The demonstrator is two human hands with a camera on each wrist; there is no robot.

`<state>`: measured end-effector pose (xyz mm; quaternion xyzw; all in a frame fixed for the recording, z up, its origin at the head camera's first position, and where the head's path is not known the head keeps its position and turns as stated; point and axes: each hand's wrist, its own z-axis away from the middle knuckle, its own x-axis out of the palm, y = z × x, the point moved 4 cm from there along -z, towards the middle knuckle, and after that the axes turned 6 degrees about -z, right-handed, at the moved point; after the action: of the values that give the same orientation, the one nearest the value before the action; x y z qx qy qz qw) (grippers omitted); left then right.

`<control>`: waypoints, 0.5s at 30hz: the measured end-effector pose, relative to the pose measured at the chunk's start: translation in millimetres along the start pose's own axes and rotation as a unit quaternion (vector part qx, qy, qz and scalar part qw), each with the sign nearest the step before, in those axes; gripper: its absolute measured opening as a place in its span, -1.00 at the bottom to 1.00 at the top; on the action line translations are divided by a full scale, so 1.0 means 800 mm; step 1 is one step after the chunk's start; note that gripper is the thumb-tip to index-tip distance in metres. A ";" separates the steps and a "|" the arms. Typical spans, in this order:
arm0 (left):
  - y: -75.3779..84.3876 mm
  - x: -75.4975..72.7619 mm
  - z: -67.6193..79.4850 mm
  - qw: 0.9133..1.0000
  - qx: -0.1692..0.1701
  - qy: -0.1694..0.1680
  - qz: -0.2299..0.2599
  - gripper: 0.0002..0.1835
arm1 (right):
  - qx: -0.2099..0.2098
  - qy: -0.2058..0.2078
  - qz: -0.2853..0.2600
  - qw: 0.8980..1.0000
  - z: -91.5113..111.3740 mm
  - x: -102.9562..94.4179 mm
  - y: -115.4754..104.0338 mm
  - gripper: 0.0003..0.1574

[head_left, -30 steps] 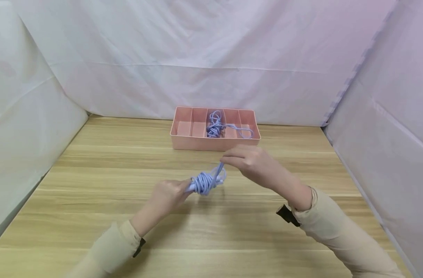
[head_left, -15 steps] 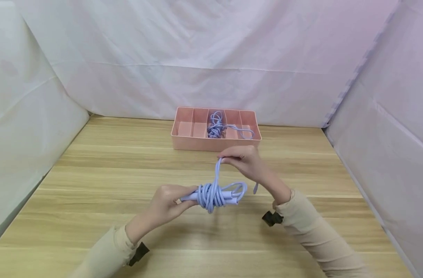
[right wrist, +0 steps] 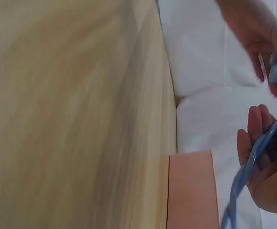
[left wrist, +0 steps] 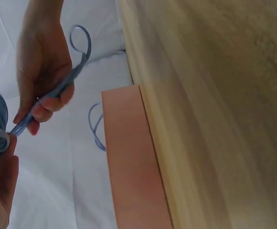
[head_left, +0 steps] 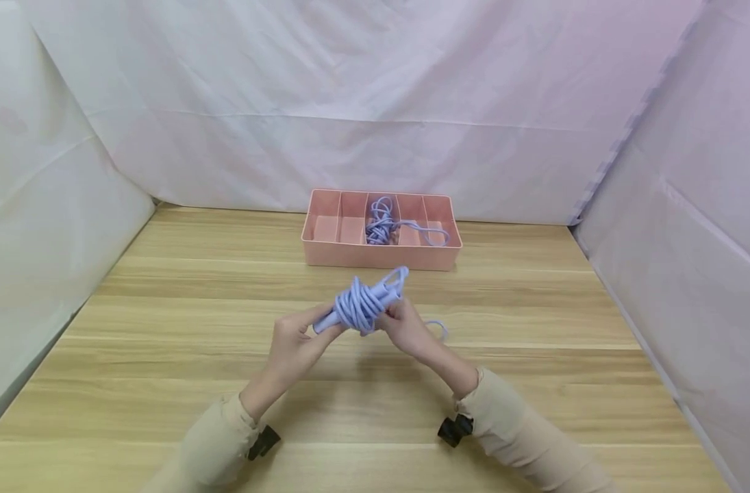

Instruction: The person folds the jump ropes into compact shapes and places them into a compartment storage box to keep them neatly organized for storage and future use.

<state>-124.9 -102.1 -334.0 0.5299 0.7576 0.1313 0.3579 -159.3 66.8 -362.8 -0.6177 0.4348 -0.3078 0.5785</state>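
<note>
A light blue jump rope (head_left: 357, 308) has its cord wound several times round its two handles, and it is up off the table. My left hand (head_left: 293, 346) grips the handles at their left end, thumb above and fingers below. Close against the right side of the bundle, my right hand (head_left: 407, 333) pinches the doubled free cord, its fingertips partly hidden behind the coils. In the left wrist view the round handle ends (left wrist: 0, 141) show. A loose loop of cord (left wrist: 82, 40) trails past the right hand there; in the right wrist view the doubled cord (right wrist: 243, 179) crosses the palm.
Behind the hands stands a pink divided box (head_left: 381, 257) on the wooden table (head_left: 196, 308). Its middle compartment holds another tangled blue cord (head_left: 381, 224), with a loop lying across the compartments to the right. White cloth (head_left: 375, 89) hangs at the back and sides.
My right hand has come down from above the bundle to its right side, bringing the free cord round. The bundle first moved nearer, then rose again and now tilts up at its right end.
</note>
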 end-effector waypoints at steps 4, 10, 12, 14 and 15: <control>-0.009 0.000 0.002 0.997 -0.046 0.045 -0.035 -0.71 | 0.059 -0.004 0.013 0.998 0.003 0.011 0.003 -0.60; -0.014 -0.005 0.002 0.989 -0.048 0.098 -0.099 -0.73 | 0.079 0.023 0.056 0.995 0.015 0.012 -0.005 -0.70; -0.017 -0.008 0.000 0.986 -0.061 0.111 -0.110 -0.74 | 0.075 0.025 0.084 0.993 0.020 0.012 -0.008 -0.71; -0.018 -0.012 -0.001 0.983 -0.071 0.117 -0.122 -0.74 | 0.066 0.035 0.128 0.989 0.025 0.010 -0.013 -0.72; -0.018 -0.015 -0.001 0.982 -0.074 0.118 -0.128 -0.74 | 0.057 0.043 0.155 0.985 0.027 0.010 -0.016 -0.73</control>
<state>-133.8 -118.3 -336.9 0.3808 0.8444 0.2019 0.3183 -134.3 69.1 -354.2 -0.4954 0.5315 -0.2646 0.6341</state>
